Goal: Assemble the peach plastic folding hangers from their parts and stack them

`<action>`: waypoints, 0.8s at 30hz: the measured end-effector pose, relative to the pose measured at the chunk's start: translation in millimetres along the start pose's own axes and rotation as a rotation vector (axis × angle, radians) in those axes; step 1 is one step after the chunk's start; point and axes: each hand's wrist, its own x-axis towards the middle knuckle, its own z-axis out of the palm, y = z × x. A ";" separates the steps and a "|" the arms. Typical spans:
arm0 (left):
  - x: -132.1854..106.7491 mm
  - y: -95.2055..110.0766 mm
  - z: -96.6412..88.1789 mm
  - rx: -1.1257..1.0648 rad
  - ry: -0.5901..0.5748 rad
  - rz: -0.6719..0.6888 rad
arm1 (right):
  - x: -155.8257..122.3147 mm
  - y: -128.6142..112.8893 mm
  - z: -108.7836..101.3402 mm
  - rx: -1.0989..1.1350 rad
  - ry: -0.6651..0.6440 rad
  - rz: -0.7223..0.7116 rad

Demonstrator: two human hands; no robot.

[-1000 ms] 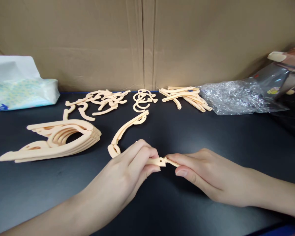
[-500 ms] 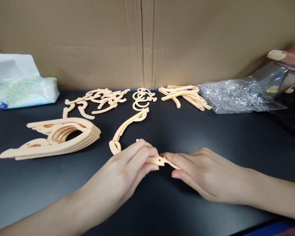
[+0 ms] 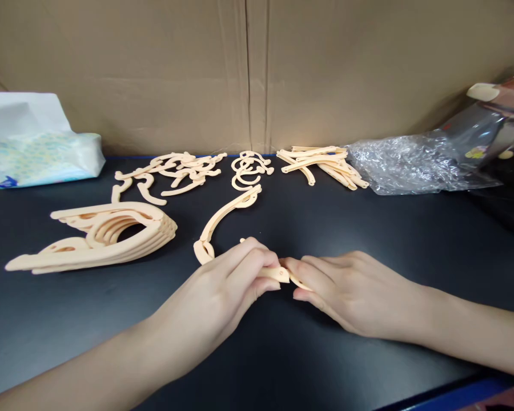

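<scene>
Low over the black table, my left hand (image 3: 235, 279) is closed around a beige plastic hanger piece (image 3: 274, 274), whose tip has a small round hole. Closed on a second, curved hanger piece (image 3: 300, 283) is my right hand (image 3: 351, 291). The two pieces meet end to end between my fingertips, and the second one's end sits at the first one's tip. Fingers cover most of both. Just beyond my left hand lies a jointed hanger section (image 3: 223, 217), partly hidden by the knuckles. To the left rests a stack of folded hangers (image 3: 107, 260).
Along the back lie curved pieces (image 3: 184, 168), small hook-like pieces (image 3: 248, 171) and a pile of straighter arms (image 3: 321, 162). A tissue pack (image 3: 47, 157) stands at left, crumpled clear plastic (image 3: 411, 162) at right. A cardboard wall (image 3: 154, 80) closes off the back.
The right-hand piece's end has moved in against the left-hand piece's tip. The tip's hole, dark before, now looks filled. My right hand has shifted slightly left and up.
</scene>
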 end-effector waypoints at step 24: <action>-3.2 -3.7 -6.1 0.263 -0.053 0.005 | -0.4 30.5 -20.6 0.119 -0.029 0.009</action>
